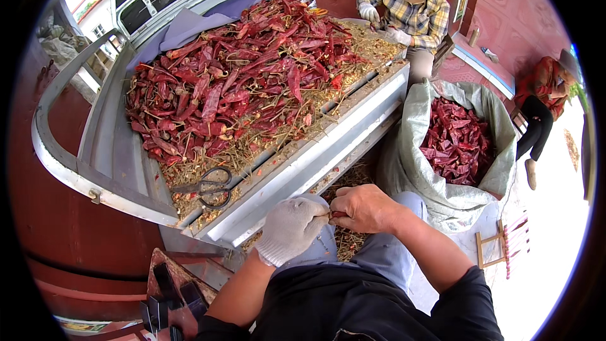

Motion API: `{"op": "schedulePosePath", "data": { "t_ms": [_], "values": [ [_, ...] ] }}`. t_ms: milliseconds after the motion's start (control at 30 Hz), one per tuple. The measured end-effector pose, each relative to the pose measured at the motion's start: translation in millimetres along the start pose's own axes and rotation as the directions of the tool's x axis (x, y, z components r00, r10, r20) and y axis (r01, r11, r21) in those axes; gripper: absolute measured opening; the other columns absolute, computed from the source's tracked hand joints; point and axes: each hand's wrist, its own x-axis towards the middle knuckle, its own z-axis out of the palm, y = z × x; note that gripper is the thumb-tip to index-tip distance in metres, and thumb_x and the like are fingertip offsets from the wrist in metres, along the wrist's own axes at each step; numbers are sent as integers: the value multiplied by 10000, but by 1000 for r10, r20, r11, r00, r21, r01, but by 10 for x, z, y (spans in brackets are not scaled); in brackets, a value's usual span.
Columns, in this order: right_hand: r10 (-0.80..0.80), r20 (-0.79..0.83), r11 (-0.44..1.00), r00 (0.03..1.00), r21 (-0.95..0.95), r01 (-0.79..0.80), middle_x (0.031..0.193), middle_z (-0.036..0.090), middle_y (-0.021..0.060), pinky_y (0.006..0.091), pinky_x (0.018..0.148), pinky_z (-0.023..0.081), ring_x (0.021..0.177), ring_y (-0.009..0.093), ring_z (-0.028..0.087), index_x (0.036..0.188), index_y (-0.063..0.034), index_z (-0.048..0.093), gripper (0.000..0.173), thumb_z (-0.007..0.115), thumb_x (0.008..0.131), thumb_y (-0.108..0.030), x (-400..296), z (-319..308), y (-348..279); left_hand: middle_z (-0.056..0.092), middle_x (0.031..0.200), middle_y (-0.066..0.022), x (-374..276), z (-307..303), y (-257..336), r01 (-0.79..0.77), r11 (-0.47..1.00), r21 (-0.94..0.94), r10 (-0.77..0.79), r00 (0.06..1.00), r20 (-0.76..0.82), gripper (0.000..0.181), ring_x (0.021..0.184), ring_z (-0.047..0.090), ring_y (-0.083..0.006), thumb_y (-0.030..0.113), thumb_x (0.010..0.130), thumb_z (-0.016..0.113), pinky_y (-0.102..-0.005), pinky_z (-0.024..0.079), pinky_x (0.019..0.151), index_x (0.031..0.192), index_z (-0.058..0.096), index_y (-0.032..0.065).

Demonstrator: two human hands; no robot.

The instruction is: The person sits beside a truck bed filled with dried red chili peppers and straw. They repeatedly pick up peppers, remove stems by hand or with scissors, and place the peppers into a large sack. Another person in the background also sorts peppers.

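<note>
My left hand [292, 228], in a white knit glove, and my bare right hand [362, 208] meet in front of my knees. Between their fingertips they pinch a small dried red chili pepper [337, 214], mostly hidden by the fingers. Beyond them a large heap of dried red chili peppers [236, 76] lies on the truck bed. Black-handled scissors [215, 188] rest on the scattered seeds and stems near the bed's edge, up and left of my left hand. Right of my right hand stands a woven sack [412, 151] holding red chili pieces [457, 142].
The truck bed's metal edge [312, 161] runs just beyond my hands. A person in a plaid shirt [412, 14] works with gloved hands at the bed's far corner. Another person [542, 90] sits at far right. A small folding stool [502, 246] stands at lower right.
</note>
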Motion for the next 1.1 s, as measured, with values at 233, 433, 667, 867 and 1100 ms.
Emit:
{"op": "schedulePosePath", "data": {
  "t_ms": [233,433,667,867,1100],
  "values": [
    [-42,30,985,999,-165,47,883,629,71,454,724,575,832,327,694,839,-80,674,214,763,882,-270,42,54,-34,732,828,-147,233,-220,54,-92,963,254,6,947,322,303,800,723,-364,377,923,723,-509,544,715,842,747,86],
    [-64,58,987,996,-144,72,893,633,77,449,728,576,840,323,698,872,-72,697,203,766,877,-262,15,-60,-72,714,797,-145,178,-194,-21,-115,983,144,57,932,358,283,759,706,-388,349,920,726,-510,544,679,810,722,89],
    [-104,347,879,932,471,-77,944,730,95,372,769,574,834,244,710,1054,-43,765,260,764,953,-282,8,-114,30,674,769,-197,127,-211,-94,-122,976,-180,181,913,364,268,773,695,-399,254,944,711,-485,537,683,768,685,53],
    [-158,377,122,913,925,-360,929,741,62,286,764,538,839,135,678,1053,34,755,278,749,994,-238,-158,285,79,594,710,-163,78,-218,-46,218,748,-627,101,896,432,289,662,609,-334,187,970,710,-424,466,630,758,630,7],
    [-180,321,170,930,941,-292,865,702,6,254,728,498,789,82,618,972,0,739,265,690,1039,-252,-231,384,115,534,677,-134,129,-193,-47,128,787,-603,183,886,427,303,656,576,-323,188,877,758,-428,433,617,692,586,20]
  ]
}}
